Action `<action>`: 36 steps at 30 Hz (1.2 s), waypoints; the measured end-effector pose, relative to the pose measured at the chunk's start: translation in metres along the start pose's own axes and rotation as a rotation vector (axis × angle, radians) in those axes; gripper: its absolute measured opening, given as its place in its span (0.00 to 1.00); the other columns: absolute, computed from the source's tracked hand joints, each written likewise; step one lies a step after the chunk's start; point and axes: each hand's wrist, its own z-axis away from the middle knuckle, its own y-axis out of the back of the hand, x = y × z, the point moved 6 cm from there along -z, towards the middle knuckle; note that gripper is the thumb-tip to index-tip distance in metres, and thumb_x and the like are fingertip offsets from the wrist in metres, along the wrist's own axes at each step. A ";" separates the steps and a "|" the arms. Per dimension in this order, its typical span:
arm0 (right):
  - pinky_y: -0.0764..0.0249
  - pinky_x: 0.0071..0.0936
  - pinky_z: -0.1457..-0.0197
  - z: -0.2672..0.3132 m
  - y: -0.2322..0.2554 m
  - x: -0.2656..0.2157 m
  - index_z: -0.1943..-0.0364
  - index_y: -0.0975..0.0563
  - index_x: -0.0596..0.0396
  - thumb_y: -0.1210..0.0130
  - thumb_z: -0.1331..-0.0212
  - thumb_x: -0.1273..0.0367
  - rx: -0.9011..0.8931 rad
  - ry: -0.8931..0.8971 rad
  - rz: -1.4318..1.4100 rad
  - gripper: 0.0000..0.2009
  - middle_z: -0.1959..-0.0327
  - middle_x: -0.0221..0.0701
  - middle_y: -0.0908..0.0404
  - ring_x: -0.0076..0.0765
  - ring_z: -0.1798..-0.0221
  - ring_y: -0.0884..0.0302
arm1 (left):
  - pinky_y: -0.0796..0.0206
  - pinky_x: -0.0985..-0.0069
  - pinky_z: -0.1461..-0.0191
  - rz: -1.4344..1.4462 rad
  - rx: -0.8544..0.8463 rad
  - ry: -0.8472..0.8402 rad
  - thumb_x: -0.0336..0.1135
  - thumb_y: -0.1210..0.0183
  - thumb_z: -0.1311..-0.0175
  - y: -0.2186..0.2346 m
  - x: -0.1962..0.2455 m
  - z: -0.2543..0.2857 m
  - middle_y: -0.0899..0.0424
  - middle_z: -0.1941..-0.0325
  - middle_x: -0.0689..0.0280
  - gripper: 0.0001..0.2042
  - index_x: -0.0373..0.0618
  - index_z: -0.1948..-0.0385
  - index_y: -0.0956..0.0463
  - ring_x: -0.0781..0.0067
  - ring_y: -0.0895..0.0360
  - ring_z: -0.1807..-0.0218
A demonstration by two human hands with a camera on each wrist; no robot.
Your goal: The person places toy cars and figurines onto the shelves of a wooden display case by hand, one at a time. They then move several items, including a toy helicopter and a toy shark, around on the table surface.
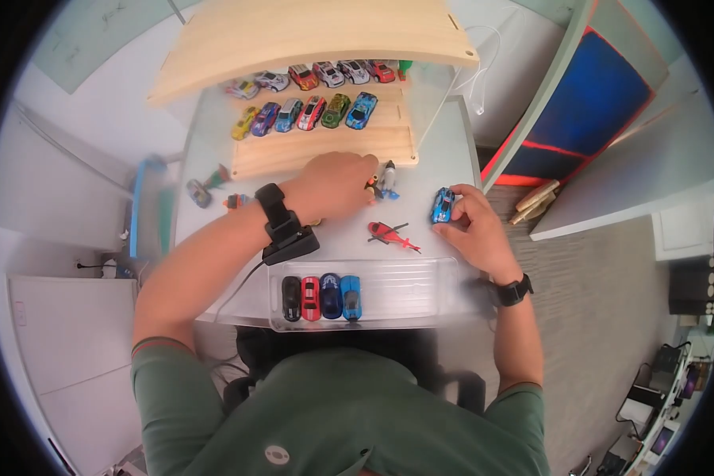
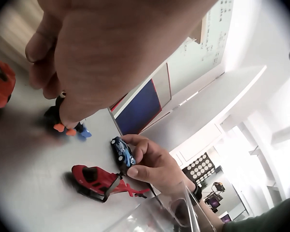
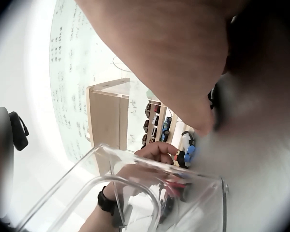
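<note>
My left hand (image 1: 337, 186) reaches across the table and pinches a small black figurine (image 2: 53, 116) with orange feet; the hand covers part of it. Right beside that stands a grey-white figurine (image 1: 389, 176) with blue at its base. At the table's right side, my right hand (image 1: 481, 234) holds a blue toy car (image 1: 443, 206) between thumb and fingers. The car's patterned side shows in the left wrist view. Between the two hands lies a red toy helicopter (image 1: 387, 234), its tail pointing toward the right hand.
A wooden stepped rack (image 1: 325, 151) at the back carries rows of toy cars. Near the front edge, a clear plastic tray (image 1: 408, 282) holds several cars at its left end. More small toys, including a grey car (image 1: 198, 193), lie at the table's left.
</note>
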 end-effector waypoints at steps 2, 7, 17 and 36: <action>0.19 0.33 0.47 0.000 0.002 -0.003 0.64 0.29 0.57 0.24 0.46 0.73 0.024 0.035 0.014 0.19 0.37 0.43 0.21 0.42 0.50 0.17 | 0.26 0.51 0.46 0.031 0.018 0.011 0.39 0.29 0.37 0.004 0.001 0.000 0.14 0.58 0.49 0.18 0.38 0.53 0.24 0.42 0.16 0.50; 0.19 0.33 0.46 0.000 0.001 0.003 0.64 0.29 0.56 0.24 0.46 0.73 0.013 0.031 -0.042 0.19 0.37 0.42 0.21 0.42 0.49 0.17 | 0.27 0.53 0.48 0.052 0.046 0.006 0.37 0.30 0.37 0.002 0.001 0.002 0.16 0.53 0.52 0.19 0.43 0.50 0.27 0.44 0.17 0.51; 0.19 0.30 0.49 0.000 0.003 0.005 0.64 0.28 0.55 0.23 0.46 0.73 0.019 -0.006 -0.045 0.19 0.37 0.41 0.20 0.35 0.52 0.18 | 0.29 0.54 0.49 0.120 -0.015 0.006 0.35 0.29 0.38 0.004 0.007 0.003 0.19 0.55 0.51 0.19 0.41 0.54 0.31 0.42 0.20 0.50; 0.19 0.30 0.49 0.001 0.004 0.008 0.63 0.26 0.56 0.23 0.46 0.73 0.036 -0.010 -0.048 0.18 0.35 0.41 0.20 0.34 0.52 0.18 | 0.29 0.61 0.59 0.290 -0.001 -0.057 0.32 0.30 0.37 0.000 -0.003 0.000 0.19 0.63 0.57 0.15 0.42 0.59 0.30 0.56 0.19 0.61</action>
